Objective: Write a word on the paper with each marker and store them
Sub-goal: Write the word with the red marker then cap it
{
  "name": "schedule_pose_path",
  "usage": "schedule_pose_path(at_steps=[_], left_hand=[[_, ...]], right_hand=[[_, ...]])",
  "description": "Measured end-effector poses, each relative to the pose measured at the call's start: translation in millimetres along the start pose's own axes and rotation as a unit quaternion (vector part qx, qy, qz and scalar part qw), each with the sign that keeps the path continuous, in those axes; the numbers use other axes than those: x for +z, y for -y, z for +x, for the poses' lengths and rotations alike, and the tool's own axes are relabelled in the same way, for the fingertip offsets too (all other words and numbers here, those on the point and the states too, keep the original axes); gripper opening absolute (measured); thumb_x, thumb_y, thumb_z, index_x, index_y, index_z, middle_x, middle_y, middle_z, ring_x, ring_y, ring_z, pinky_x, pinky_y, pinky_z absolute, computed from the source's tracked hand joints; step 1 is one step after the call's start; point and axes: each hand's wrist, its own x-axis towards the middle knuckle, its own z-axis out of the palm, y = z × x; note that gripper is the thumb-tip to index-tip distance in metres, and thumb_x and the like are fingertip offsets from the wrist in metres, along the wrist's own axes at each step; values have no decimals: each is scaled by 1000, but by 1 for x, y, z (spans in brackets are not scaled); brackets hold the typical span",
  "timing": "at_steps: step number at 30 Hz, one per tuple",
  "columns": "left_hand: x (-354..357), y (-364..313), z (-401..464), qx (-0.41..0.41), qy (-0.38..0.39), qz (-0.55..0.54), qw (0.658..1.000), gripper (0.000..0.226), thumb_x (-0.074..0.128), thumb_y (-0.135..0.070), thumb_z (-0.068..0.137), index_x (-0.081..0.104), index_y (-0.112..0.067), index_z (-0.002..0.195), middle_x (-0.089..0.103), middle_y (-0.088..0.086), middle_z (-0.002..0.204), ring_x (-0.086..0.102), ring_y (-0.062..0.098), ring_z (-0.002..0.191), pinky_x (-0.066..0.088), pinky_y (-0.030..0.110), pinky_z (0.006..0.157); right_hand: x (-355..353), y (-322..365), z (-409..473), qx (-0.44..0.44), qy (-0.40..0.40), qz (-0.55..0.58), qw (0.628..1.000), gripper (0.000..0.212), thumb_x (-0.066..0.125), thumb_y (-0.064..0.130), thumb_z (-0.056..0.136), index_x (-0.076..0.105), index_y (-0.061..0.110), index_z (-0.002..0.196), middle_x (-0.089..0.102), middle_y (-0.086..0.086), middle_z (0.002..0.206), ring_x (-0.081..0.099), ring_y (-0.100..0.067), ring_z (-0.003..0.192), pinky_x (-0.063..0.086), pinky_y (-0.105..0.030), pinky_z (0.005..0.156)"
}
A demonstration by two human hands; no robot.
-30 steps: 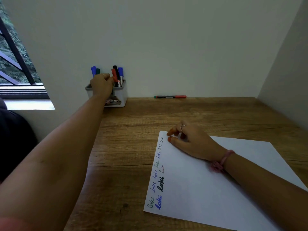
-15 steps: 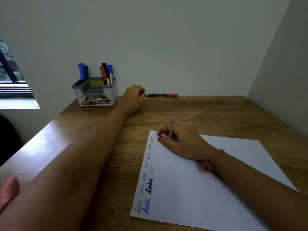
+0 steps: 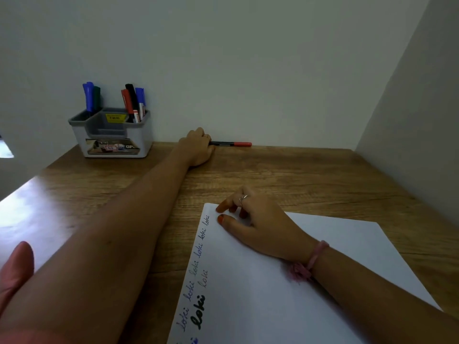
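Observation:
A thin black pen with a red cap (image 3: 233,144) lies on the wooden desk against the back wall. My left hand (image 3: 198,147) reaches far forward, and its curled fingers close over the pen's left end, hiding it. My right hand (image 3: 258,224) rests on the top left corner of the white paper (image 3: 273,306), fingertips down, holding nothing. The word "loki" is written several times in different colours down the paper's left edge. A grey and white marker holder (image 3: 111,137) stands at the back left with blue, green, red and black markers (image 3: 131,100) upright in it.
The wooden desk (image 3: 310,175) sits in a corner, with a wall behind it and a side wall (image 3: 409,108) on the right. The desk's left edge runs diagonally at the left. A pink sleeve (image 3: 15,269) shows at the bottom left.
My left hand left the marker holder, moved right along the back wall and reached the red-capped pen. My right hand stayed on the paper. The camera turned slightly to the right.

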Motion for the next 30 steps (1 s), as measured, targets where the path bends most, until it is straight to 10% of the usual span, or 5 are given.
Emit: schedule_pose_path(at_steps=[8,13,18,24,30], left_hand=[[-7,1,-11,17,-16,10,1000,36,42,-30,97,53,-11,124,44,15,126,37,32,119,38,44,95],[-25,3,-41,15,-106,-172,979,26,57,-26,89,65,-8,106,51,7,101,49,18,95,42,29,80],[-56,-5,-88,-67,-189,-419,886,25,64,-28,86,66,-7,98,63,4,90,59,15,86,49,23,73],[-99,-21,-152,-101,-117,-682,715,18,57,-22,91,58,-6,97,68,6,97,70,9,83,57,24,77],[-117,-40,-199,-104,-15,-690,716,22,44,-15,97,53,-2,112,64,7,99,66,15,87,57,25,76]], right_hand=[[-1,1,0,0,3,4,1000,24,56,35,90,62,26,111,52,4,101,52,-7,83,45,-19,72],[-3,3,-1,-5,8,7,1000,22,57,32,90,63,23,109,50,8,99,49,-2,79,38,-9,67],[-4,2,-2,-9,7,9,1000,19,59,31,89,64,24,105,51,8,98,49,1,79,37,-5,66],[-4,4,-3,15,8,9,1000,17,61,30,88,66,23,102,56,2,98,52,-5,80,39,-15,69],[-23,9,3,57,68,26,996,5,62,18,87,65,18,91,61,10,86,53,1,73,40,-7,66]])
